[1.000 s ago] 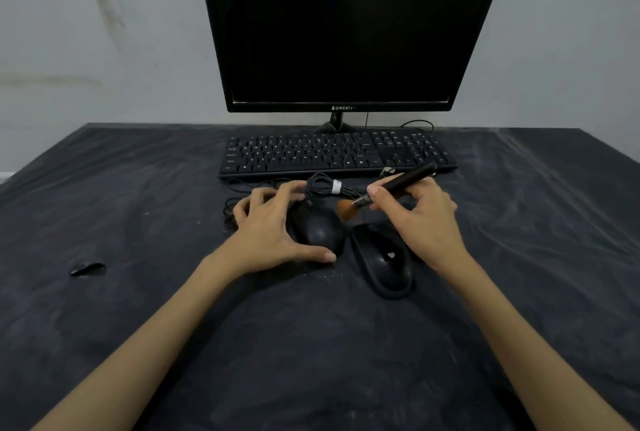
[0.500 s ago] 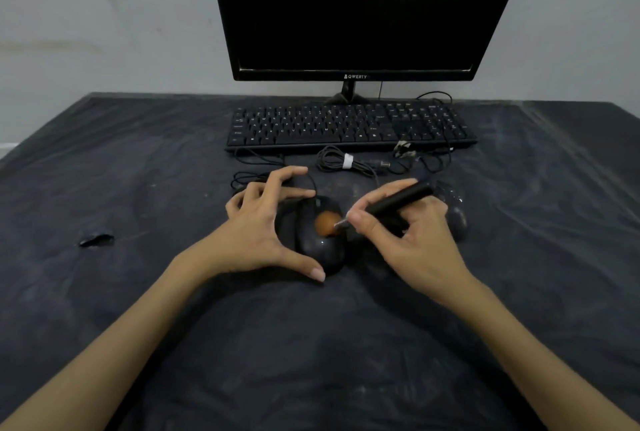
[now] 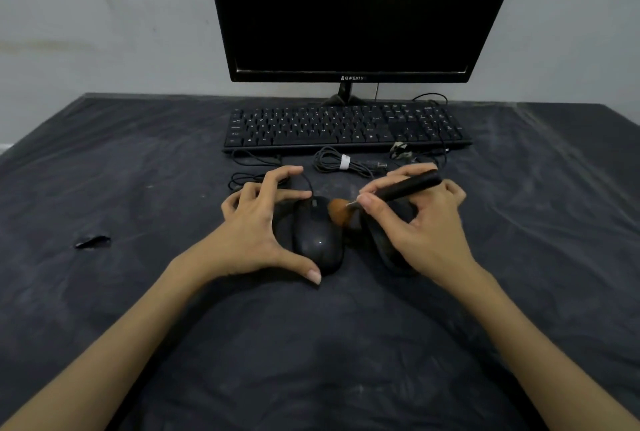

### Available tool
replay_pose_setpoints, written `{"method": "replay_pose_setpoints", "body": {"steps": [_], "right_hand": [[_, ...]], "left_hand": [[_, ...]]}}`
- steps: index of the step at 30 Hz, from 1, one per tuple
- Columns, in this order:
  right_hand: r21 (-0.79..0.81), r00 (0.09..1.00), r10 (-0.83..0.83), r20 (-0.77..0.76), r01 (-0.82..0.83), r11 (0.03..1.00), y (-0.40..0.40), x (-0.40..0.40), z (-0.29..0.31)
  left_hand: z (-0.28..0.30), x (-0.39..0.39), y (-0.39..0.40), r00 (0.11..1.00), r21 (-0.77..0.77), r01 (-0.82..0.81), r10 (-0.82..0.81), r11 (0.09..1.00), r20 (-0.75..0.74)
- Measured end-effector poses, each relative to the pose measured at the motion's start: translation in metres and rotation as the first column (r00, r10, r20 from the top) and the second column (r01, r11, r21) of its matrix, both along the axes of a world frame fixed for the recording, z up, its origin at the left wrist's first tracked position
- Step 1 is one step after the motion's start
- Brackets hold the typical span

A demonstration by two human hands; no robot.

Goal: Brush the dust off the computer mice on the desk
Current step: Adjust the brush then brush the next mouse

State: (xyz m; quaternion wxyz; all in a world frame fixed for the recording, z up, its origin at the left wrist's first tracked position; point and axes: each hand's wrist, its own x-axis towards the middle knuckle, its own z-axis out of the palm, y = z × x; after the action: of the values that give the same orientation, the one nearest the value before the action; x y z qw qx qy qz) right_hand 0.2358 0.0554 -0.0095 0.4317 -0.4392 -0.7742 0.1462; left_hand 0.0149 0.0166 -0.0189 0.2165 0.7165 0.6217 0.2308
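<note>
1. Brushing the first mouse (image 3: pixel 317 240) is the step in hand: the left hand (image 3: pixel 252 233) braces it on the desk (image 3: pixel 138 292), thumb at its near end and fingers spread past its far left side, steadying rather than clenching.
2. The right hand (image 3: pixel 422 222) is closed in a pencil-like pinch around the black handle of the brush (image 3: pixel 391 191), whose orange bristles touch the mouse's far right shoulder, beside the scroll wheel.
3. A second mouse (image 3: pixel 384 243) lies just right of the first, largely hidden under the right hand; it looks not yet brushed, though I cannot be sure.
4. The next move probably calls for short strokes down the shell toward the near end, with the left hand holding firm, then shifting to the second mouse.
5. Compared with half a second ago, the bristles have slid from the top of the mouse toward its right edge, and the left hand's hold is unchanged.
6. The keyboard (image 3: pixel 346 129), a bundled cable (image 3: pixel 343 163) and the dark monitor (image 3: pixel 356 11) sit beyond.
</note>
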Motion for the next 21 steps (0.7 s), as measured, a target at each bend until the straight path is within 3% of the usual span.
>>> {"method": "replay_pose_setpoints", "body": {"steps": [3, 5, 8, 10, 15, 18, 21], "right_hand": [[-0.094, 0.983, 0.136, -0.125, -0.148, 0.985, -0.005, 0.000, -0.002], [-0.170, 0.983, 0.166, -0.076, -0.177, 0.969, -0.006, -0.004, -0.001], [0.049, 0.992, 0.003, 0.123, -0.009, 0.999, -0.003, 0.000, 0.001], [0.089, 0.995, -0.057, 0.086, 0.049, 0.995, -0.002, 0.004, 0.002], [-0.194, 0.978, 0.171, -0.121, -0.192, 0.962, -0.005, -0.002, -0.002], [-0.022, 0.997, -0.017, 0.078, 0.018, 1.000, -0.001, -0.001, 0.002], [0.017, 0.996, -0.086, 0.039, 0.085, 0.996, -0.002, 0.000, 0.008]], "left_hand": [[0.000, 0.000, 0.000, 1.000, -0.006, 0.007, -0.007, 1.000, -0.003], [0.000, 0.000, 0.000, 1.000, -0.010, 0.005, -0.005, 1.000, -0.005], [0.000, 0.000, 0.000, 1.000, -0.011, 0.004, -0.004, 1.000, -0.008], [0.000, -0.001, -0.001, 1.000, -0.009, 0.006, -0.006, 1.000, -0.024], [0.000, -0.004, -0.002, 0.996, -0.059, 0.029, -0.034, 0.998, -0.084], [-0.001, -0.004, -0.002, 0.997, -0.046, 0.020, -0.023, 0.999, -0.069], [-0.003, -0.003, -0.002, 0.998, -0.033, 0.014, -0.016, 0.999, -0.063]]}}
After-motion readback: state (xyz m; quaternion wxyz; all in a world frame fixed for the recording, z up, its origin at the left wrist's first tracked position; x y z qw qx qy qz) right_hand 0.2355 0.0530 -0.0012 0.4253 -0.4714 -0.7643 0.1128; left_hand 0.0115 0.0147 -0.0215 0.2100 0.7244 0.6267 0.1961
